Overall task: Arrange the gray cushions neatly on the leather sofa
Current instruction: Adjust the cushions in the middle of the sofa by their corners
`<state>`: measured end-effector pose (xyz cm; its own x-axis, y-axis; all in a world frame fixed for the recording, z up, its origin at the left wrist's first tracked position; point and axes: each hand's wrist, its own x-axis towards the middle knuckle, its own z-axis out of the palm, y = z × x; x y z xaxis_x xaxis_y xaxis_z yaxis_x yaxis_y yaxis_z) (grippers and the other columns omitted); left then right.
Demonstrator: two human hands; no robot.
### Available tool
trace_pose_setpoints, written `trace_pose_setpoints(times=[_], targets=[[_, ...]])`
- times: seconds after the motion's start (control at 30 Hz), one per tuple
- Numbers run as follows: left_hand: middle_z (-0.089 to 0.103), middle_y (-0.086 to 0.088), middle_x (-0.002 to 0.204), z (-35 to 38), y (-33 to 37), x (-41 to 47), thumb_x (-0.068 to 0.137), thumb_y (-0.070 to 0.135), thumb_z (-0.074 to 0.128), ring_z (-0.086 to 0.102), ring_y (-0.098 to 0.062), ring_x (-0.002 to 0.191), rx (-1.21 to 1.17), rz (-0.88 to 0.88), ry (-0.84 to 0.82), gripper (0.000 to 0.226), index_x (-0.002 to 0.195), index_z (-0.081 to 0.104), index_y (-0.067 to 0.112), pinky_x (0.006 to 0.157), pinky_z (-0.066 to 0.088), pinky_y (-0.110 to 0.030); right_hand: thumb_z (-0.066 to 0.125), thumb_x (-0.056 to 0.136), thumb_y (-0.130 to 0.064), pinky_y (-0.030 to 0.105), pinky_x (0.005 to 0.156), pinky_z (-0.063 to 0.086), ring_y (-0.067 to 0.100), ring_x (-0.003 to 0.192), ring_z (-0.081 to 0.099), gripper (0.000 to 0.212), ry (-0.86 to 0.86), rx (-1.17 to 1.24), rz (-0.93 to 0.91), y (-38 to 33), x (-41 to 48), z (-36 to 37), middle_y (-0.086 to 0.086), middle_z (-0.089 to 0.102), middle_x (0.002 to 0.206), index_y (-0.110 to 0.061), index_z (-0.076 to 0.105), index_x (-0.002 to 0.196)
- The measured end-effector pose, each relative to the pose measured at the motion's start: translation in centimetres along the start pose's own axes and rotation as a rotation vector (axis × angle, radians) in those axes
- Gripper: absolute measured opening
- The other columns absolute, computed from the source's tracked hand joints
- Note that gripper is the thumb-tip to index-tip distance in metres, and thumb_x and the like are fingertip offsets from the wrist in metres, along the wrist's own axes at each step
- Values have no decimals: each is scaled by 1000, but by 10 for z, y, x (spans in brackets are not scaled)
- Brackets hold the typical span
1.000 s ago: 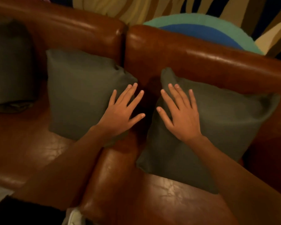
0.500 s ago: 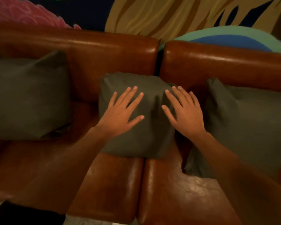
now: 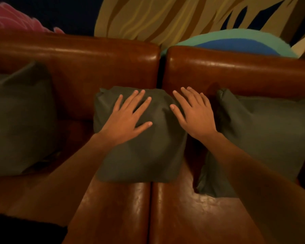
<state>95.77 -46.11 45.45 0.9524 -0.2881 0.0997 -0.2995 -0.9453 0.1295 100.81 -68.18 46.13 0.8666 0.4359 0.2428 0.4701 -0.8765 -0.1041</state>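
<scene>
Three gray cushions lean against the backrest of the brown leather sofa (image 3: 113, 67). The middle cushion (image 3: 143, 155) stands over the seam between the two seat sections. My left hand (image 3: 128, 118) lies flat on its upper front with fingers spread. My right hand (image 3: 194, 113) rests with straight fingers on its upper right edge. The left cushion (image 3: 19, 120) stands at the left. The right cushion (image 3: 264, 138) leans at the right, partly behind my right forearm.
Behind the sofa a wall (image 3: 165, 16) carries a painted pattern in tan, dark blue, pink and teal. The glossy leather seat (image 3: 174, 213) stretches in front of the cushions. A dark patch (image 3: 25, 231) fills the bottom left corner.
My right hand has left the right cushion and now lies on the middle cushion beside my left hand. The middle cushion has shifted right onto the seam, and the view has panned left.
</scene>
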Motion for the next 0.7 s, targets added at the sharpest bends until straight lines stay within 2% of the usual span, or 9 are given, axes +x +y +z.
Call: trace_pose_setpoints(times=[0.17, 0.33, 0.4, 0.53, 0.7], targets=[[16, -11, 156, 2, -3, 27, 86, 62, 37, 11, -25, 144, 22, -9, 9, 77, 148, 20, 18, 113, 9, -52, 30, 99, -45, 47, 112, 21, 25, 140, 29, 51, -41, -11, -33, 12, 31, 10, 10, 41, 147, -21, 41, 142], [9, -7, 158, 2, -9, 43, 75, 80, 25, 5, -23, 145, 78, 3, -52, 97, 149, 11, 19, 114, 2, -50, 26, 100, -48, 43, 113, 17, 21, 142, 24, 52, -125, -12, 24, 18, 49, 22, 6, 37, 150, -25, 33, 146], [7, -6, 158, 6, -11, 46, 69, 85, 21, 3, -23, 145, 84, -1, -84, 104, 149, 8, 20, 115, 1, -50, 24, 99, -50, 40, 112, 19, 20, 141, 25, 53, -235, 66, 62, 21, 56, 23, 5, 38, 149, -26, 30, 146], [15, -6, 157, 16, -15, 46, 67, 87, 10, 12, -25, 144, 69, 1, -117, 106, 149, 11, 21, 114, 8, -51, 22, 96, -58, 38, 112, 20, 21, 142, 22, 58, -584, 354, 229, 26, 67, 22, 1, 29, 154, -33, 22, 148], [23, -5, 155, 17, -17, 53, 66, 88, 8, 19, -24, 142, 53, 20, -126, 107, 149, 17, 21, 112, 12, -52, 26, 97, -56, 35, 111, 22, 21, 140, 28, 52, -626, 471, 369, 17, 72, 20, -5, 33, 152, -35, 31, 145]])
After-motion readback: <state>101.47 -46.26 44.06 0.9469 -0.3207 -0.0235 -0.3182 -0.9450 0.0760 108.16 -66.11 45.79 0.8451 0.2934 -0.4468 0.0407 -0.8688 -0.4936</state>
